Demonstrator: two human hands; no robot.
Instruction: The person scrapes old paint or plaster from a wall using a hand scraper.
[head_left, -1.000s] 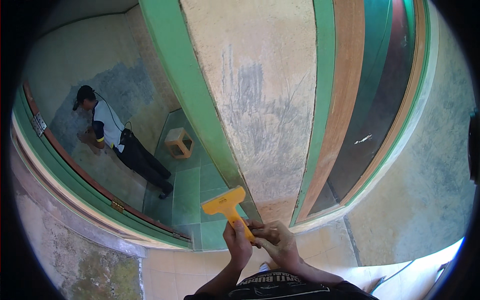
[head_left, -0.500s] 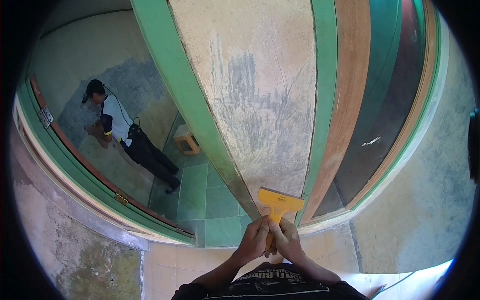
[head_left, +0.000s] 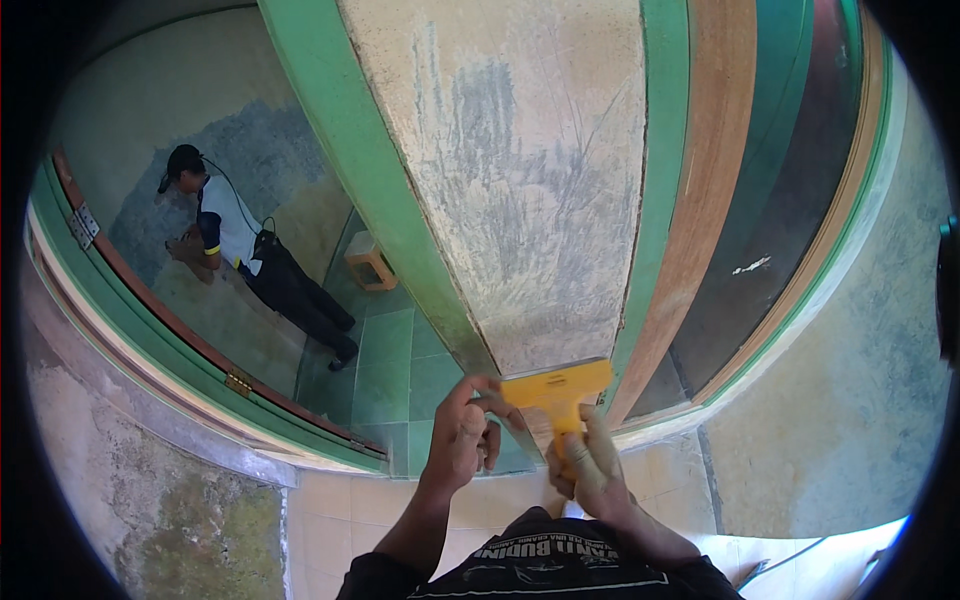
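Observation:
A yellow wide-bladed scraper [head_left: 560,390] is upright, its blade edge uppermost, near the lower end of the wall strip. My right hand [head_left: 592,470] is wrapped around its handle. Beside the blade's left end is my left hand [head_left: 462,438], fingers loosely bent and apart, with the fingertips at or very near the blade's corner; whether they touch it I cannot tell. Behind the scraper rises a narrow strip of plastered wall [head_left: 530,220], its cream surface streaked with grey scraped patches.
Green frames [head_left: 365,150] border the strip, with a brown wooden board [head_left: 715,150] on the right. Through the left doorway, a person [head_left: 240,230] in a cap works at a grey-patched wall, near a small stool [head_left: 370,262]. A dark door panel [head_left: 765,240] is at right.
My left hand has let go of the scraper's handle and moved left and up to the blade's corner. The right hand keeps the handle, and the blade has tilted slightly.

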